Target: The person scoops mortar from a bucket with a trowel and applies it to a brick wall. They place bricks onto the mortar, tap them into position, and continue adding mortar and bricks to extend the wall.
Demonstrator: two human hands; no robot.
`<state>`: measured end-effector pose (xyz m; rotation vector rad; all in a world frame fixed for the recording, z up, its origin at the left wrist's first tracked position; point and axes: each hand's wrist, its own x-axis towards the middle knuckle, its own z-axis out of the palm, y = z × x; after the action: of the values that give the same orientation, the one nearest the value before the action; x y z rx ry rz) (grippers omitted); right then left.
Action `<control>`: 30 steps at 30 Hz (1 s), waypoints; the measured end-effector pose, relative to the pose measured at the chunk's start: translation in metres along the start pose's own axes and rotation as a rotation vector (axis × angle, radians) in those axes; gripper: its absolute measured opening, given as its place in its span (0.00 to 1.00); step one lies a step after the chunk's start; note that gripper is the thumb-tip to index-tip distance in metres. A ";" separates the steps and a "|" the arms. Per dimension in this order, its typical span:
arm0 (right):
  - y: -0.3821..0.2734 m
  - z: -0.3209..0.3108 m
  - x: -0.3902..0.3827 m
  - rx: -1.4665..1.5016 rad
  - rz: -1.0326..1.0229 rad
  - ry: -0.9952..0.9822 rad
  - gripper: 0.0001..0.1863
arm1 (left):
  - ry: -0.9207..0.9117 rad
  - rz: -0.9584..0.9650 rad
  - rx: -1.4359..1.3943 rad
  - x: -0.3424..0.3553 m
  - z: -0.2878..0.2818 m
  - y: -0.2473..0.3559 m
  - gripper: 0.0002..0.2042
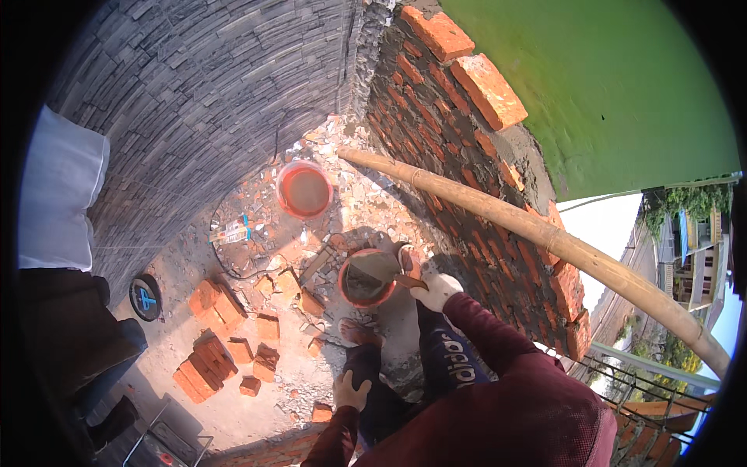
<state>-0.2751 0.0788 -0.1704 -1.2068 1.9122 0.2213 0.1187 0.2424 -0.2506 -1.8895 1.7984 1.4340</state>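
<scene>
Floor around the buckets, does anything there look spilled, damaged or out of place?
Yes: broken rubble lies scattered around the far bucket, looking messy compared with the bricks grouped at left.

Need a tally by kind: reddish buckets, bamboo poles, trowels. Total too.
Round reddish plastic buckets: 2 (nearer bucket, farther bucket)
Long tan bamboo pole: 1
Wooden-handled trowel: 1
Total: 4

The trowel handle (411,282) looks wooden, the nearer bucket (366,304) plastic, its mortar (360,286) matt. Loose bricks (205,367) are rough clay; the bamboo pole (498,209) is smooth.
</scene>
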 end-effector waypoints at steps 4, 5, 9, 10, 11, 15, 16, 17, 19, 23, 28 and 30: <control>0.022 -0.089 -0.134 0.832 -0.229 0.058 0.14 | 0.070 -0.010 -0.069 -0.005 -0.043 0.012 0.36; 0.020 -0.106 -0.149 0.900 -0.308 0.142 0.15 | 0.060 -0.002 -0.051 -0.004 -0.059 0.014 0.36; -0.028 -0.240 -0.130 0.924 -0.198 0.382 0.19 | 0.075 0.011 -0.049 0.023 -0.099 -0.016 0.34; -0.016 -0.265 -0.101 0.659 -0.159 0.611 0.20 | 0.117 -0.051 -0.093 0.027 -0.109 -0.021 0.34; -0.002 -0.287 -0.072 0.226 -0.173 0.963 0.22 | 0.143 -0.101 -0.174 0.023 -0.122 -0.013 0.33; 0.011 -0.368 -0.025 0.089 -0.101 1.036 0.27 | 0.460 -0.169 -0.747 0.028 -0.106 -0.051 0.30; 0.014 -0.373 -0.017 0.052 -0.103 1.045 0.27 | 0.478 -0.158 -0.744 0.021 -0.102 -0.055 0.30; 0.016 -0.379 -0.008 0.024 -0.102 1.022 0.29 | 0.451 -0.222 -0.750 0.014 -0.093 -0.057 0.30; 0.030 -0.373 0.008 -0.005 -0.059 1.040 0.29 | 0.375 -0.346 -0.761 -0.001 -0.081 -0.032 0.30; 0.062 -0.377 0.047 -0.087 0.024 0.845 0.29 | 0.102 -0.259 -0.326 -0.024 -0.021 -0.043 0.24; 0.045 -0.368 0.025 0.016 -0.079 0.937 0.30 | 0.003 -0.314 -0.560 -0.036 0.022 -0.063 0.19; 0.064 -0.369 0.028 -0.022 -0.042 0.902 0.31 | 0.101 -0.295 -0.543 -0.029 0.027 -0.046 0.20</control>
<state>-0.5381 -0.1058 0.0236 -1.5039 2.6293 -0.3997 0.1493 0.2927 -0.2665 -2.3869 1.1587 1.8645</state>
